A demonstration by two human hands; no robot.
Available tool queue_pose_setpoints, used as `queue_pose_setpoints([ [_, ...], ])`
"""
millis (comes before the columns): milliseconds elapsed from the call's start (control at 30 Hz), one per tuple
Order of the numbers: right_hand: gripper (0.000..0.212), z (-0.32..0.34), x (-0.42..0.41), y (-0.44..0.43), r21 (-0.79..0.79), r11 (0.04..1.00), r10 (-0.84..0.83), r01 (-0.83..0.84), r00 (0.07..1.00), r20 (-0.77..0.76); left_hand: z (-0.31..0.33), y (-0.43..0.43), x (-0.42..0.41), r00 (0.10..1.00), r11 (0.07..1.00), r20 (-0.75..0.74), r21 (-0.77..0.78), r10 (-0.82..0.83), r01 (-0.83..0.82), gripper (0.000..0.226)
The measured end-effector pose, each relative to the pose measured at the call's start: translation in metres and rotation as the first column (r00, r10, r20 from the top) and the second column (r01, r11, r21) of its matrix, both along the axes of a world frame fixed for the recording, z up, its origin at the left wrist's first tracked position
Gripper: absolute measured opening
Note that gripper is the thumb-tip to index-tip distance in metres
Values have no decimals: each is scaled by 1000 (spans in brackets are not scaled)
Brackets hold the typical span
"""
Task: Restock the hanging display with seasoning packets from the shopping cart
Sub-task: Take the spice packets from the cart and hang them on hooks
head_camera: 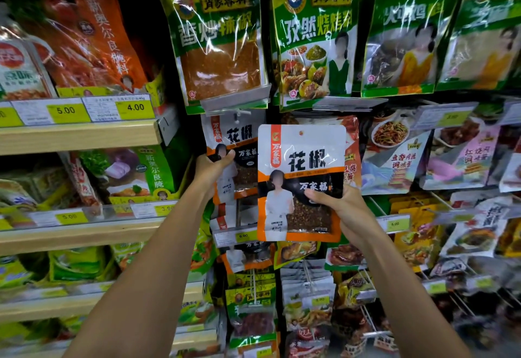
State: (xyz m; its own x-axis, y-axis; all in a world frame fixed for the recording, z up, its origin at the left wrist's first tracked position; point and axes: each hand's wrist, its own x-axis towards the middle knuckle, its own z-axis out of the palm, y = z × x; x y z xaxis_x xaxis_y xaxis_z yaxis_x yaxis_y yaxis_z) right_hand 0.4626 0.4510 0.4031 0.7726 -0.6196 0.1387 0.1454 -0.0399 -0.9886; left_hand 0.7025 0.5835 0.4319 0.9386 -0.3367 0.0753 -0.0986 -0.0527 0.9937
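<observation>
My right hand (342, 211) grips a white, orange and black seasoning packet (298, 171) by its right side, upright, in front of the hanging display. Its hang hole sits at the top middle. Behind it to the left, packets of the same kind (234, 143) hang on a peg, and my left hand (212, 167) holds the front one by its left edge, thumb on its face. The peg's tip with a clear price holder (235, 104) shows just above them. The shopping cart is out of view.
Green seasoning bags (220, 39) hang in the row above. More packets hang to the right (394, 154) and below (251, 309) on wire pegs. Wooden shelves (79, 138) with yellow price tags and bagged goods stand at the left.
</observation>
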Motion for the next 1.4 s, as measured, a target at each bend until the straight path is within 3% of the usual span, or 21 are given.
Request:
queue_pose_setpoints([
  [133, 41, 0, -1, 6, 4, 1000, 16, -16, 1000, 7, 3, 11, -18, 985, 993, 169, 111, 22, -41, 42],
  [200, 39, -1, 1, 9, 7, 1000, 17, -17, 1000, 17, 0, 27, -34, 920, 939, 382, 276, 91, -207, 43],
  [233, 42, -1, 2, 10, 11, 1000, 16, -16, 1000, 20, -1, 37, -42, 846, 892, 516, 306, 138, -332, 41],
  [267, 45, -1, 4, 12, 14, 1000, 17, -18, 1000, 18, 0, 46, -50, 740, 858, 651, 272, 169, -435, 34],
  [333, 46, -1, 9, 19, 9, 999, 32, -32, 999, 9, 7, 66, -61, 429, 836, 880, 71, 204, -544, 20],
  [400, 49, 0, 15, 25, 6, 999, 47, -47, 999, 8, 20, 86, -57, 90, 789, 960, -162, 265, -593, 16],
  [433, 50, 1, 17, 28, 4, 999, 51, -51, 999, 13, 28, 96, -50, -22, 752, 955, -247, 295, -611, 17],
  [500, 56, 3, 23, 33, -3, 998, 61, -61, 998, 35, 42, 113, -31, -117, 678, 941, -313, 319, -665, 20],
  [567, 56, 4, 28, 37, -7, 997, 76, -76, 996, 48, 46, 127, -13, -125, 639, 956, -271, 264, -720, 23],
  [700, 33, 9, 38, 43, -31, 992, 121, -121, 993, 15, 40, 139, 8, -68, 648, 987, -146, 144, -747, 26],
  [867, 37, 9, 56, 51, -64, 990, 125, -127, 992, -33, 39, 140, 19, -114, 685, 981, -191, 156, -703, 24],
  [1067, 30, 5, 66, 52, -53, 994, 99, -100, 994, -37, 37, 141, 25, -109, 717, 979, -200, 171, -667, 27],
  [1233, 32, -1, 64, 49, -88, 991, 92, -97, 994, -66, 35, 140, 27, -119, 723, 976, -215, 182, -657, 27],
  [1333, 50, 6, 65, 50, -93, 991, 92, -95, 995, -35, 34, 139, 29, -125, 727, 974, -222, 187, -650, 27],
  [1400, 49, 12, 68, 50, -70, 993, 93, -93, 996, -4, 34, 139, 30, -124, 731, 974, -225, 190, -645, 27],
])
